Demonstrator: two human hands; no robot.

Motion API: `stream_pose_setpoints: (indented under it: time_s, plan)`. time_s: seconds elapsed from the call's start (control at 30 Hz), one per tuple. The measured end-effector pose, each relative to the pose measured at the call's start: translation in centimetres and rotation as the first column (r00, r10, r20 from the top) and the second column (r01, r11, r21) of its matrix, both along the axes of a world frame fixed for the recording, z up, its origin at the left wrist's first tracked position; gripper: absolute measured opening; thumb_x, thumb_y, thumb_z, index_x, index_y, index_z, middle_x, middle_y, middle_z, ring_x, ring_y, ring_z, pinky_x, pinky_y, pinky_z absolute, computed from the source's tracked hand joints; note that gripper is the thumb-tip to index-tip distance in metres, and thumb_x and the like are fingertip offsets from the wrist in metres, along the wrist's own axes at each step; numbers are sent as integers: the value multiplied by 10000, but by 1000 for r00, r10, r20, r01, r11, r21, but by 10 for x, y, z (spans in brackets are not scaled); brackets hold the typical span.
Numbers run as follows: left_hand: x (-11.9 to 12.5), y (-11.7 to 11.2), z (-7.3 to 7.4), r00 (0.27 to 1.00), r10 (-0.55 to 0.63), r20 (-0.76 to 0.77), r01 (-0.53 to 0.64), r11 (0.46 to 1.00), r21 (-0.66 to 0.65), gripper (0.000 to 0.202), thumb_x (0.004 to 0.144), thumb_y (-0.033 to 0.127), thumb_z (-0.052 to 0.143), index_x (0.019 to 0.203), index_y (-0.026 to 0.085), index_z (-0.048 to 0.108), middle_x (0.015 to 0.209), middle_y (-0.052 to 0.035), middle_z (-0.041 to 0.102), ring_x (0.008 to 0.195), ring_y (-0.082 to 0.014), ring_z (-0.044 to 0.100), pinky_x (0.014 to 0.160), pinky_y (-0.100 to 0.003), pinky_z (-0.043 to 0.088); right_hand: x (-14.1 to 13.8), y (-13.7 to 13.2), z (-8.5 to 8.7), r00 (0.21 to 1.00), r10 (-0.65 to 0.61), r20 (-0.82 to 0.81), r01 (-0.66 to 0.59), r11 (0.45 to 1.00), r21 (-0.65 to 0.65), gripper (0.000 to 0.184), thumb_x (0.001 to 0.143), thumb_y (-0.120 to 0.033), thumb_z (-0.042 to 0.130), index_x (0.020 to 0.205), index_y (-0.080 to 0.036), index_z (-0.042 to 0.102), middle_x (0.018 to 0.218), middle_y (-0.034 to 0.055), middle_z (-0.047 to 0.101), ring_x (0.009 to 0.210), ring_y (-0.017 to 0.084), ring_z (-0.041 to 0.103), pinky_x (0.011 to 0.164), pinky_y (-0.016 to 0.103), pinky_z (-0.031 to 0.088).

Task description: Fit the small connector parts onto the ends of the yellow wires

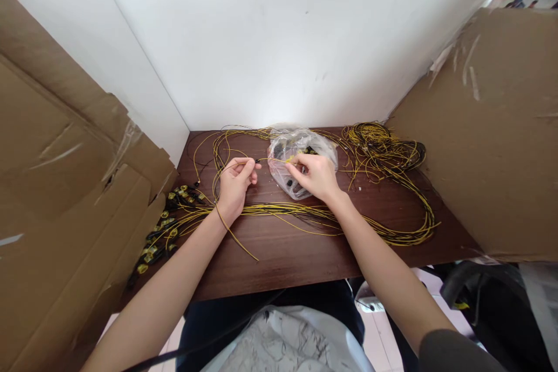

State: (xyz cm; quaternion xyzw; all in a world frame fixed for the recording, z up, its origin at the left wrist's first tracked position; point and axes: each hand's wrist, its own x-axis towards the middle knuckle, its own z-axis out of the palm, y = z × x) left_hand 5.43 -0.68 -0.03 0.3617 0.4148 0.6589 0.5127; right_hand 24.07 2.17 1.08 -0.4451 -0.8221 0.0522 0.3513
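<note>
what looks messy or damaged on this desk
The yellow wires sprawl in loose tangles across the table, one loop near its right front edge. The cardboard at the right is scuffed, its surface torn. Both hands, left hand and right hand, pinch one wire.

Between the fingers ran a thin, glossy yellow wire; just behind them lay a crinkled clear plastic bag, beneath them a matt dark wooden table.
</note>
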Motion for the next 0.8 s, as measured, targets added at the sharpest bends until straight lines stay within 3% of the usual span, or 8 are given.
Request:
stream_pose_setpoints:
  time_s: [0.27,0.43,0.5,0.63,0.8]
  plan:
    - [-7,3,1,970,64,235,-48,996,-73,180,716,223,683,746,156,519,666,2,617,512,-51,497,499,-169,399,19,14,1,957,-269,-107,284,945,163,160,835,-249,504,736,-185,612,783,27,635,791,185,524,750,315,363]
    - [-9,5,2,939,108,328,-71,990,-123,205,740,236,676,714,162,486,627,15,604,497,-51,491,494,-169,389,29,19,3,852,-462,-245,510,837,196,197,864,-328,486,814,-197,625,858,33,635,886,208,516,849,383,313]
    - [-10,5,2,932,115,343,-73,988,-132,229,740,250,681,711,166,470,624,17,602,496,-52,492,496,-171,386,30,17,5,811,-469,-351,549,817,178,270,895,-375,437,815,-192,617,871,46,631,892,207,523,845,380,325]
    - [-10,6,1,936,112,333,-68,988,-141,246,742,275,679,728,174,455,628,20,601,498,-52,488,498,-173,380,29,10,8,835,-309,-455,384,920,79,401,945,-407,308,795,-180,603,733,51,615,706,169,554,693,307,387]
    - [-10,6,1,967,84,239,-54,990,-128,302,716,347,693,745,181,442,630,35,587,506,-51,493,500,-175,373,19,4,6,979,-48,-199,52,999,14,438,929,-430,358,633,-183,566,543,8,519,522,127,463,555,268,331]
